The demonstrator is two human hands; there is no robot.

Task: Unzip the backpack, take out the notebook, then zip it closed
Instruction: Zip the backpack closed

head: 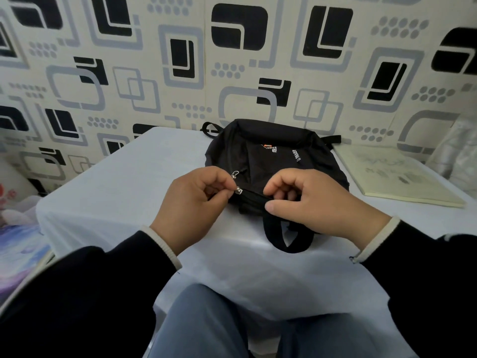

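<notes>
Black backpack (276, 161) lay flat on the white-covered table (124, 192), its top edge toward the person and its carry loop (287, 237) hanging over the near side. Left hand (192, 205) sat at the bag's near left corner, thumb and forefinger pinching a small silver zipper pull (238, 189); a second silver pull (235, 174) lay just above it, apart from the fingers. Right hand (317, 200) rested on the bag's near edge, just right of the pull, fingers curled and gripping the black fabric by the zipper line, thumb laid along the seam. Whether the zipper was open or closed under the hands could not be told. Notebook (397, 174), pale yellow cover, lay flat on the table just right of the backpack, outside it, well apart from both hands. Patterned black-and-grey wall (232, 60) stood behind.
</notes>
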